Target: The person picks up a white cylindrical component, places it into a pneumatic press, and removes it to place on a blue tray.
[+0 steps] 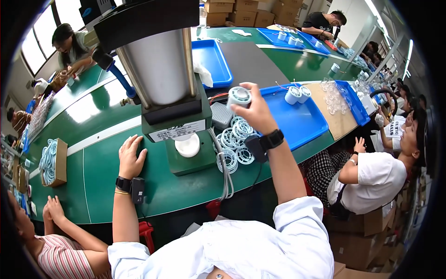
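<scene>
My right hand (258,111) grips a white motor-like cylinder (239,96) with a slotted round top, its fingers wrapped round the side. Reddish wires show just left of this part. My left hand (132,157) lies on the green table, left of the press, with fingers stretched out and nothing in it. Between my hands stands a bench press (162,69) with a grey cylinder body and a green base. A white round seat (188,145) sits on that base. Under my right wrist lies a heap of pale blue plastic rings (234,139).
A blue tray (302,123) at right holds similar white cylinders (293,95). Another blue tray (218,58) stands behind the press. Grey cables (226,172) hang over the table's front edge. A cardboard box (60,162) of blue rings stands at left. Co-workers sit on both sides.
</scene>
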A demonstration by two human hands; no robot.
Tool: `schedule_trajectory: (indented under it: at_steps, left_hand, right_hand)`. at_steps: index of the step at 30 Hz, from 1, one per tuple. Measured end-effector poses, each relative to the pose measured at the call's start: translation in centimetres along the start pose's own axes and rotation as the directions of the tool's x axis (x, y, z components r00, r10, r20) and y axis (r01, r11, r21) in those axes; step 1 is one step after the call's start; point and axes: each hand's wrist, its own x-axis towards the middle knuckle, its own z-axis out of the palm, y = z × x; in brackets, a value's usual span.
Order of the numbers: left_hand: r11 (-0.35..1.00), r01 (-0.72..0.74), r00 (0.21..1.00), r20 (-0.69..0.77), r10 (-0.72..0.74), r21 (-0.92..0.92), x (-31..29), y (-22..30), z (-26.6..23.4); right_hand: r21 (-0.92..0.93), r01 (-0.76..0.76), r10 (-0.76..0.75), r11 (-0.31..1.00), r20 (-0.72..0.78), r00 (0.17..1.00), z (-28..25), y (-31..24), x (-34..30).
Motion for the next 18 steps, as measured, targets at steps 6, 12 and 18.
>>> schedule_trajectory:
  at_steps: [6, 12, 18]
  left_hand:
    - [1.000, -0.003, 1.000, 0.011, 0.004, -0.018, 0.6, 1.0, -0.4]
    - [1.000, -0.013, 1.000, -0.008, 0.013, -0.004, 0.4, 0.8, -0.2]
    - [1.000, 0.019, 0.999, -0.034, -0.018, 0.018, -0.4, 0.2, -0.8]
  right_hand:
    - [-0.512, -0.231, 0.143, 0.827, -0.206, 0.968, -10.4, 10.5, 2.0]
    - [-0.543, -0.236, 0.109, 0.806, -0.255, 0.961, -11.9, 13.6, 2.4]
    - [-0.566, -0.177, 0.049, 0.805, -0.234, 0.971, -10.7, 14.2, 2.5]
